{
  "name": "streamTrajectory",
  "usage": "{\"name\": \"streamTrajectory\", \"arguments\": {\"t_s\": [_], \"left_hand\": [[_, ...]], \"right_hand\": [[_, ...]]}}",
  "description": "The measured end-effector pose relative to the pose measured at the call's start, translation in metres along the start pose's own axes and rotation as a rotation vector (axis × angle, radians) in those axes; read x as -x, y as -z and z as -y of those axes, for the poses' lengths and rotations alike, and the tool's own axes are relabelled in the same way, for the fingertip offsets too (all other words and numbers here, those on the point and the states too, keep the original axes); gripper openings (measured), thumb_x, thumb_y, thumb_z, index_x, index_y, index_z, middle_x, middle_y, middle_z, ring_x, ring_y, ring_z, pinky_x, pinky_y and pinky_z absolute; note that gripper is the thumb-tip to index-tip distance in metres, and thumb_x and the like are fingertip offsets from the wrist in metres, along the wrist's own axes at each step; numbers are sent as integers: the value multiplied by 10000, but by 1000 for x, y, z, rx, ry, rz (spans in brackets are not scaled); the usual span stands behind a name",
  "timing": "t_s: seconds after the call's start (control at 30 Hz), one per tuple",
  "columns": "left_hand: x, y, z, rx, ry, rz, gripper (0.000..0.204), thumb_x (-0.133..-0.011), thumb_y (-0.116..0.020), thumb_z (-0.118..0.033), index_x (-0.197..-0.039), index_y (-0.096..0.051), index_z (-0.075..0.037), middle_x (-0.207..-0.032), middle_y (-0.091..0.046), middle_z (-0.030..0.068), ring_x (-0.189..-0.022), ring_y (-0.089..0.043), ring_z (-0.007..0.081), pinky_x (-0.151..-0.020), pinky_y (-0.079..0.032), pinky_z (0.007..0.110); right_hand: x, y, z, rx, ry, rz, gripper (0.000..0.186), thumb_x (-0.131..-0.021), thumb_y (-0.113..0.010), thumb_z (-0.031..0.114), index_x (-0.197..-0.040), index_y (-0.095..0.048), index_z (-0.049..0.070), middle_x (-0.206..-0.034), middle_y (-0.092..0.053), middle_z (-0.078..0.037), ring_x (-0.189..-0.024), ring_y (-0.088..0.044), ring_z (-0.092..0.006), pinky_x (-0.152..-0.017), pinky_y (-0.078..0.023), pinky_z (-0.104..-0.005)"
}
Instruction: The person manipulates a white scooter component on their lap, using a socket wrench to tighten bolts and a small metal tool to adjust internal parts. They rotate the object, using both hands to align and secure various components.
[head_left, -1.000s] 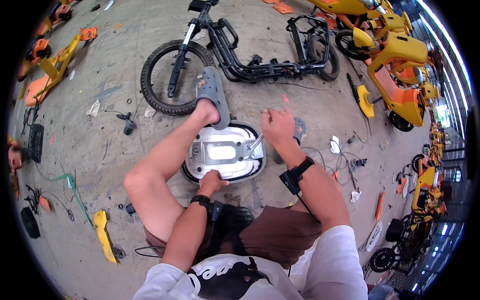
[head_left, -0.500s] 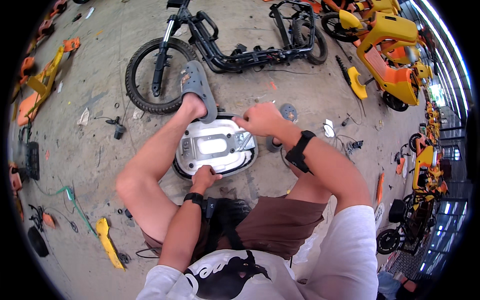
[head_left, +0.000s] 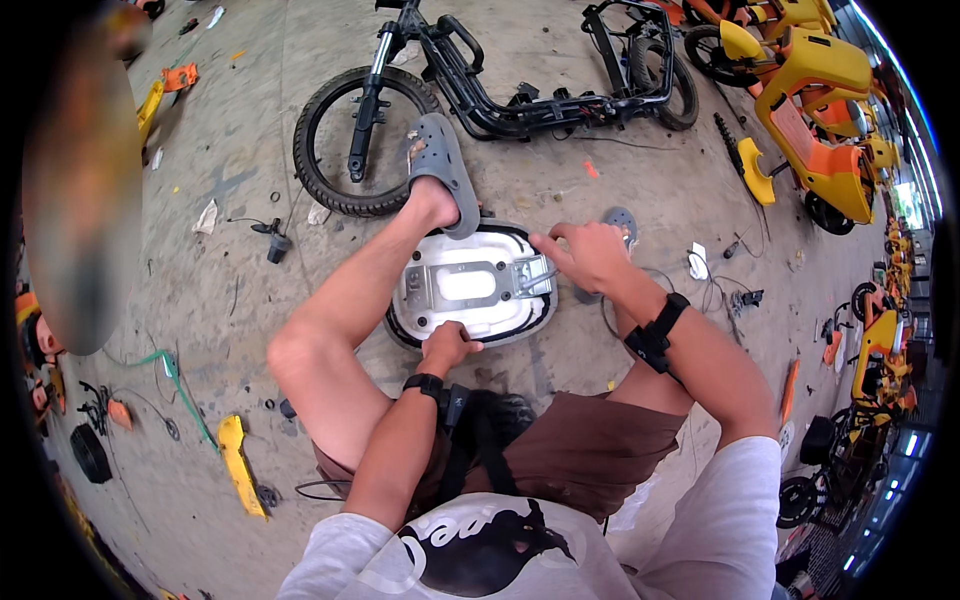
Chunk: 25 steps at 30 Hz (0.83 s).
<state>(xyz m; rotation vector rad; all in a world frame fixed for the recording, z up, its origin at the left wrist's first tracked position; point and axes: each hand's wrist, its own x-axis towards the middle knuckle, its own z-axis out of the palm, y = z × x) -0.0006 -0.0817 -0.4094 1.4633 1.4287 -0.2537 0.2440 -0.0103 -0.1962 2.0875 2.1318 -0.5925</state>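
A scooter seat (head_left: 432, 284) lies upside down on the floor between my legs, its white underside fitted with a grey metal bracket and rimmed by a dark band. My left hand (head_left: 450, 347) is closed on the seat's near edge. At the far right corner of the seat is my right hand (head_left: 588, 255), its fingers bent and the thumb side at the rim. What those right fingers pinch, if anything, is hidden. My left foot, in a grey clog (head_left: 442, 168), rests at the seat's far edge.
Beyond the seat stands a bare black scooter frame (head_left: 500, 115) with wheels. Yellow and orange scooters (head_left: 815, 110) line the right side. A yellow panel (head_left: 238, 465), green cord (head_left: 178, 385) and black connector (head_left: 278, 245) lie on the left floor. A blurred shape covers the upper left.
The whole view has shifted, so the scene sits farther right. My right hand has turned slightly at the seat's corner. My left hand stays on the near edge.
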Motion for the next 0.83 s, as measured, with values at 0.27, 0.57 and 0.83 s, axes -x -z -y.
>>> {"name": "streamTrajectory", "arguments": {"t_s": [0.27, 0.57, 0.83], "left_hand": [[3, 4, -1, -2, 11, -11, 363, -709, -811, -411, -872, -712, -103, -918, -719, 81, -911, -676, 251, -799, -494, 383], [3, -4, 1, -12, 28, -7, 344, -711, -812, -405, -867, -707, -117, -929, -717, 79, -914, -675, 260, -783, -501, 385], [-9, -3, 4, -28, 26, 37, 388, -697, -825, -425, -879, -722, -98, -945, -718, 83, -933, -672, 231, -846, -495, 352]], "right_hand": [[8, 0, -15, 229, 706, 74, 442, -814, -629, 492, -973, -692, 84, -711, -648, -94, -674, -641, -308, -585, -484, -425], [-4, -39, 11, 212, 459, 21, 111, -758, -608, 131, -814, -702, 114, -731, -674, -114, -711, -675, -308, -629, -520, -445], [-2, -19, 0, 73, -107, 92, 215, -810, -653, 272, -937, -752, 129, -839, -694, -193, -807, -686, -325, -741, -544, -439]]}}
